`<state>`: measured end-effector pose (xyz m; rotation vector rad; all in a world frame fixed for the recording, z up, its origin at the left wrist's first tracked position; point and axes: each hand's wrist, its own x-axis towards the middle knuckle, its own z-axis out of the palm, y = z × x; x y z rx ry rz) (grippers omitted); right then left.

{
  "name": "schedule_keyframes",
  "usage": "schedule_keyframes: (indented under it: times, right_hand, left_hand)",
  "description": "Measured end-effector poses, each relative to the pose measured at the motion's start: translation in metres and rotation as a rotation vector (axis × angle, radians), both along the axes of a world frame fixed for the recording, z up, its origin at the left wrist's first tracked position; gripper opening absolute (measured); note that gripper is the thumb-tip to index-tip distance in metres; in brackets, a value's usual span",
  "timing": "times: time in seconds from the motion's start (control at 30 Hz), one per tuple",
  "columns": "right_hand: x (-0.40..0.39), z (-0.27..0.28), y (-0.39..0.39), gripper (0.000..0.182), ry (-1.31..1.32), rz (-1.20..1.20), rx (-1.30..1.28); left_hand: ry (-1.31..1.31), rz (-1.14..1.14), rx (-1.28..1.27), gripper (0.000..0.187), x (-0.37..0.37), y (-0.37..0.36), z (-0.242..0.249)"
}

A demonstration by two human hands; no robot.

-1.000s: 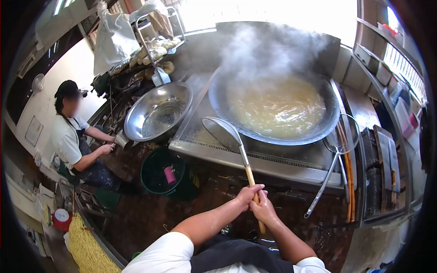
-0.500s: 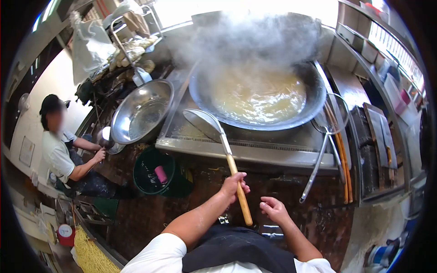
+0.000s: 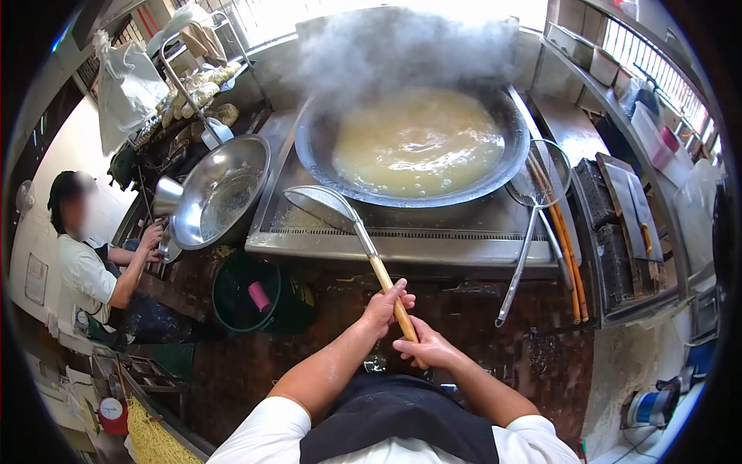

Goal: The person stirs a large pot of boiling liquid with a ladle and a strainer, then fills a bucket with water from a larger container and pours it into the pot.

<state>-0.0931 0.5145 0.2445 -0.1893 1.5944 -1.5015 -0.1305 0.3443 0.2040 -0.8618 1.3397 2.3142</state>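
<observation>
Head view, items as found.

One wooden-handled skimmer [image 3: 380, 267], held slantwise in front of the person, hoop end up and to the left. Its hoop appears over the left front of the steel counter [image 3: 448, 253], outside the wok's rim; contact with the counter cannot be told.

Left hand [image 3: 386, 309]: fingers curled round the middle of the wooden handle, thumb along it. Right hand [image 3: 430, 347]: fingers closed about the handle's lower part, the butt showing just below (a two-handed hold).

One large wok [image 3: 311, 151], set in the counter, containing cloudy yellowish liquid [image 3: 421, 143], steaming.

One long-handled wire strainer [image 3: 519, 264], at the wok's right, handle reaching past the counter's front edge; beside it, long wooden sticks [image 3: 572, 271].

One stainless basin [image 3: 202, 193], left of the counter; near it, a co-worker's hand [image 3: 152, 236].

One green bucket [image 3: 305, 301] on the floor, a pink cylinder [image 3: 260, 297] inside.
</observation>
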Motion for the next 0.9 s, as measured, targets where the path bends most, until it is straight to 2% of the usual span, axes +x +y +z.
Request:
schedule_keyframes:
  times: [0.03, 0.13, 0.2, 0.23, 0.27, 0.33, 0.4, 0.43, 0.47, 0.5, 0.53, 0.57, 0.6, 0.67, 0.7, 0.77, 0.8, 0.87, 0.9]
  right_hand:
    - [0.001, -0.006, -0.009, 0.062, 0.031, -0.080, 0.049]
    - [-0.007, -0.029, -0.012, 0.051, 0.091, -0.179, 0.102]
    - [-0.012, -0.022, -0.006, 0.043, 0.078, -0.223, 0.133]
    - [-0.015, -0.017, -0.002, 0.042, 0.076, -0.217, 0.144]
    - [-0.017, -0.016, 0.002, 0.041, 0.072, -0.210, 0.154]
    - [-0.018, -0.026, 0.003, 0.040, 0.069, -0.218, 0.140]
    - [-0.014, -0.027, 0.000, 0.038, 0.048, -0.213, 0.137]
    - [-0.012, -0.028, -0.002, 0.037, 0.062, -0.220, 0.147]
    - [-0.011, -0.032, -0.004, 0.037, 0.069, -0.212, 0.166]
    - [-0.010, -0.050, -0.005, 0.037, 0.061, -0.238, 0.080]
    - [-0.009, -0.046, -0.009, 0.037, 0.051, -0.267, -0.006]
    - [-0.010, -0.038, -0.004, 0.037, 0.063, -0.207, 0.106]
    - [-0.011, -0.023, -0.005, 0.038, 0.034, -0.196, 0.156]
    - [-0.013, -0.031, -0.007, 0.041, 0.041, -0.175, 0.199]
    - [-0.014, -0.033, -0.009, 0.045, 0.052, -0.158, 0.256]
    - [-0.012, -0.038, -0.009, 0.045, 0.095, -0.195, 0.260]
    - [-0.011, -0.040, -0.009, 0.046, 0.141, -0.231, 0.264]
    - [-0.012, -0.051, -0.011, 0.045, 0.161, -0.226, 0.299]
    - [-0.013, -0.079, -0.011, 0.044, 0.278, -0.239, 0.313]
  left_hand:
    - [0.014, -0.053, -0.052, 0.039, 0.002, 0.001, 0.000]
    - [-0.025, -0.159, -0.116, 0.044, 0.016, -0.005, 0.016]
    - [0.089, -0.479, -0.446, 0.048, 0.034, -0.019, 0.023]
    - [0.208, -0.564, -0.527, 0.061, 0.045, -0.028, 0.031]
    - [0.197, -0.583, -0.527, 0.061, 0.051, -0.034, 0.039]
    - [0.460, -0.472, -0.356, 0.057, 0.063, -0.032, 0.097]
    - [0.838, -0.428, -0.104, 0.059, 0.066, -0.026, 0.156]
    - [1.020, -0.415, -0.053, 0.070, 0.070, -0.016, 0.196]
    - [1.093, -0.421, 0.032, 0.072, 0.080, -0.012, 0.227]
    - [1.169, -0.427, 0.118, 0.075, 0.089, -0.010, 0.250]
    - [1.274, -0.383, 0.331, 0.078, 0.097, 0.003, 0.260]
    - [1.544, -0.486, 0.360, 0.074, 0.085, 0.002, 0.254]
    - [1.463, -0.468, 0.393, 0.066, 0.095, 0.003, 0.265]
    - [1.596, -0.072, 0.469, 0.050, 0.102, 0.054, 0.279]
    - [1.592, -0.071, 0.469, 0.050, 0.100, 0.051, 0.277]
    - [1.706, -0.292, 0.731, 0.065, 0.091, 0.042, 0.271]
    - [1.705, -0.290, 0.730, 0.065, 0.100, 0.033, 0.276]
    - [1.311, -0.370, 0.349, 0.066, 0.123, 0.014, 0.291]
    - [1.313, -0.368, 0.353, 0.066, 0.123, 0.015, 0.290]
